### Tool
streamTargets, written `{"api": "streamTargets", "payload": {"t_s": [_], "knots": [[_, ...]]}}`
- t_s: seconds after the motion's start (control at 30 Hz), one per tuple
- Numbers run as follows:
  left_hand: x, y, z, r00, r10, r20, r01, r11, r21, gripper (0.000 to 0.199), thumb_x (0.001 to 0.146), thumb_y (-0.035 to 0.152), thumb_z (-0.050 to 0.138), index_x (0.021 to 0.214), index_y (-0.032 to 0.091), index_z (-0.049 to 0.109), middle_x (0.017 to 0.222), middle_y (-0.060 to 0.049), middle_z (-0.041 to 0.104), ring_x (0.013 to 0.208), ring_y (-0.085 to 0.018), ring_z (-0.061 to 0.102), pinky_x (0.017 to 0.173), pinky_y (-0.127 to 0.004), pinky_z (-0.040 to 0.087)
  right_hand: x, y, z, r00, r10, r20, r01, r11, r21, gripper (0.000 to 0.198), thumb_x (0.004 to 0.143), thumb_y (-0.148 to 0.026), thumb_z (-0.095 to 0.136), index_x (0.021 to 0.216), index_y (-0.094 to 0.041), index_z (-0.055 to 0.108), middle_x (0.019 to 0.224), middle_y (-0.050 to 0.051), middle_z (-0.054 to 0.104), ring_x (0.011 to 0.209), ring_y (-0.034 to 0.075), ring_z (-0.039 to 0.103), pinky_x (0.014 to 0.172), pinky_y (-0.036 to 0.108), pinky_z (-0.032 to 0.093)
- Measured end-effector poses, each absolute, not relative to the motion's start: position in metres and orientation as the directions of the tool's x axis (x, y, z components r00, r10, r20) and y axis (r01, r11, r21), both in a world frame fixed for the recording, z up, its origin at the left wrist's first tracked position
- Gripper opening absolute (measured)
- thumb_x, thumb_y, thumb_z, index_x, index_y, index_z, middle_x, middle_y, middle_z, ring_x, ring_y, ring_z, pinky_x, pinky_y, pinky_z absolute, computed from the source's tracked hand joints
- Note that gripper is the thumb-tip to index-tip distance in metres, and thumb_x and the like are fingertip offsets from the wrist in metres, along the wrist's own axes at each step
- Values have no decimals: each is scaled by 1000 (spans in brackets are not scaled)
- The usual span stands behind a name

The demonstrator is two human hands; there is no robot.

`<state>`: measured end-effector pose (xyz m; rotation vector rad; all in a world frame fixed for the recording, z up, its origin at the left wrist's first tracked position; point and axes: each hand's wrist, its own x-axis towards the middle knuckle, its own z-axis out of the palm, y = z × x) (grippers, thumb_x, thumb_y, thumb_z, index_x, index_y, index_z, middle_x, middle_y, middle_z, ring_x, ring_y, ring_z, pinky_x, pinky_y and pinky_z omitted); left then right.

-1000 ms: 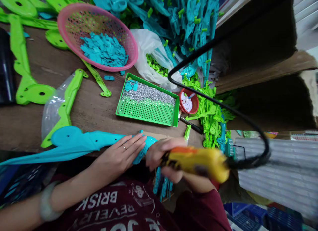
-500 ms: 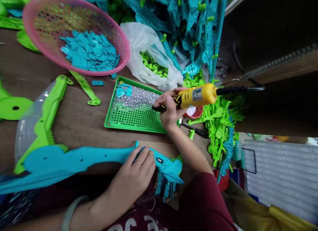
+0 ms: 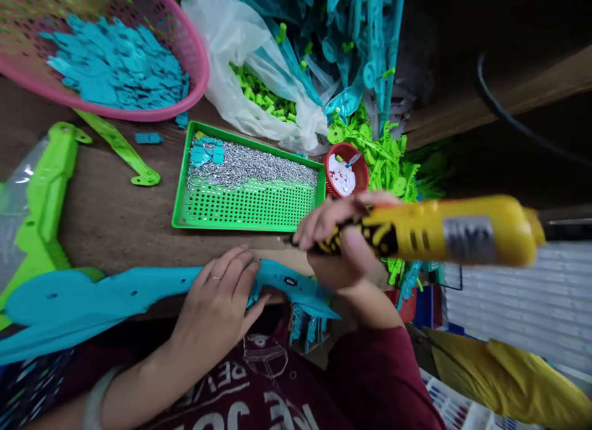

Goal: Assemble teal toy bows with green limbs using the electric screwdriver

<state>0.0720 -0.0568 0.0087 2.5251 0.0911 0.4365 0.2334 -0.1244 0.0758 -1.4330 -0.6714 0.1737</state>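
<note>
Driver (image 3: pixel 425 232) wrapped in right hand (image 3: pixel 340 239); blue part (image 3: pixel 157 285) clasped under left hand (image 3: pixel 222 291), fingers close, thumb apart. Part could twist if that hand's hold is light (driver may skid too, if tilted).

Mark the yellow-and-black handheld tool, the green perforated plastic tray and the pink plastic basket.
Yellow-and-black handheld tool (image 3: pixel 430 232): head view, on its yellow body.
Green perforated tray (image 3: pixel 250 205): head view, on its bare floor.
Pink plastic basket (image 3: pixel 201 66): head view, right rim.
</note>
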Motion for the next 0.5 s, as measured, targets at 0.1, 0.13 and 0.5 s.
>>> {"api": "streamTargets", "payload": {"t_s": [0.1,0.13,0.5], "knots": [[71,-57,5,949,148,279,-42,-817,574,30,97,26,53,120,8,58,121,-18,66,122,-36,57,97,-50,49,199,-161,77,763,576,294,228,185,-956,28,91,-41,57,114,-38,42,61,-10,45,42,12,52,39,25,51],[71,-57,4,949,148,279,-43,-816,577,30,97,25,53,120,7,57,120,-18,66,122,-36,57,97,-50,49,191,-170,72,768,562,306,230,203,-952,31,90,-40,58,116,-38,42,62,-9,45,42,12,52,39,25,51],[73,-55,4,956,128,263,-44,-825,563,28,96,31,51,110,8,61,116,-18,67,117,-37,56,90,-49,49,181,-175,31,674,635,377,354,170,-920,33,80,-36,62,101,-32,36,57,-11,47,39,12,51,41,25,49]]}}
